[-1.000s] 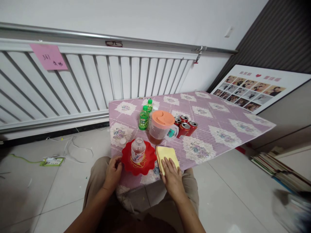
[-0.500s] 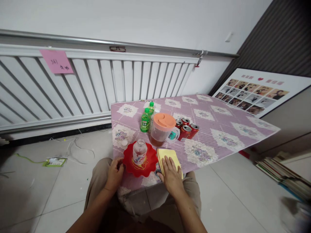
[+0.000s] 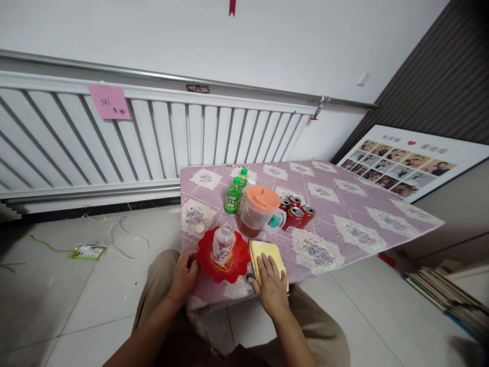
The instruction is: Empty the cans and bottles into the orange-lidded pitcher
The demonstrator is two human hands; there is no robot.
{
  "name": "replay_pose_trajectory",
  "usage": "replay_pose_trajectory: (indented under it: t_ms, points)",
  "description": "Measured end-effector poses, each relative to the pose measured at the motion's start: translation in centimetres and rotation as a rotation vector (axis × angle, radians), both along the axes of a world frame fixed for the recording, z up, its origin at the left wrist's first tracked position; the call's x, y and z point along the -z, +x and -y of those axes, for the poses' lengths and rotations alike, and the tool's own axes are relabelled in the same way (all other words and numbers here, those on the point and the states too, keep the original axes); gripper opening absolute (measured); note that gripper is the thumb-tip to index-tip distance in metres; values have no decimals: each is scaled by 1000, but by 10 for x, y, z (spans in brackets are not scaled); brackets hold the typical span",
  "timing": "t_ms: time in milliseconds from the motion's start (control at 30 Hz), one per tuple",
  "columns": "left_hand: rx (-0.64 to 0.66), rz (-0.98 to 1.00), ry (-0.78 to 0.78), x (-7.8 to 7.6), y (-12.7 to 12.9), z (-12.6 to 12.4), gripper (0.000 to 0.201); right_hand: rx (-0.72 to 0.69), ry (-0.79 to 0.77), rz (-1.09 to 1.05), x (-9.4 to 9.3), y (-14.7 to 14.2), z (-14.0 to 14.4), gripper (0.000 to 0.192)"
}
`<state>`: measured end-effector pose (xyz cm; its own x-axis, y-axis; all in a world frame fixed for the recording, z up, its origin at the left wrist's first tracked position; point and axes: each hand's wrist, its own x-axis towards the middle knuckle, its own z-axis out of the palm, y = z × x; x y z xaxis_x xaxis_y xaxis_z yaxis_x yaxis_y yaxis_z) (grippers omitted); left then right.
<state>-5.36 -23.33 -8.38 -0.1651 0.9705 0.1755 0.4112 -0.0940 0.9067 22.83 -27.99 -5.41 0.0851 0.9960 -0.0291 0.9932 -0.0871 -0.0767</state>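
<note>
Both your forearms reach forward from the bottom of the frame, bare and angled slightly toward each other. Your left hand (image 3: 184, 275) sits with the wrist bent a little, its fingers (image 3: 190, 260) curled loosely and the thumb tucked toward them. Your right hand (image 3: 270, 285) lies palm down, flat, with its fingers (image 3: 265, 264) stretched forward and held close together. Your knees show beneath both arms, spread apart.

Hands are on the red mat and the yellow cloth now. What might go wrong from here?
The open bottle stands on the red mat that the left hand touches; tugging the mat may tip it. The right hand presses the yellow cloth beside the jug; a forward wipe might bump the jug.
</note>
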Motion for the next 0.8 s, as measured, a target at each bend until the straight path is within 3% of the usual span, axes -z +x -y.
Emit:
replay_pose_trajectory:
  t_ms: [400,600,700,800]
  points:
    - [-29,46,-13,8,-2,-3,25,7,35,1,9,5,0,61]
    - [-80,148,-32,9,-1,-6,34,9,54,-56,9,3,2,61]
    - [-48,199,-48,8,0,-4,39,15,89,-191,12,9,1,61]
    - [4,194,-13,8,3,0,47,33,182,-492,8,28,-6,56]
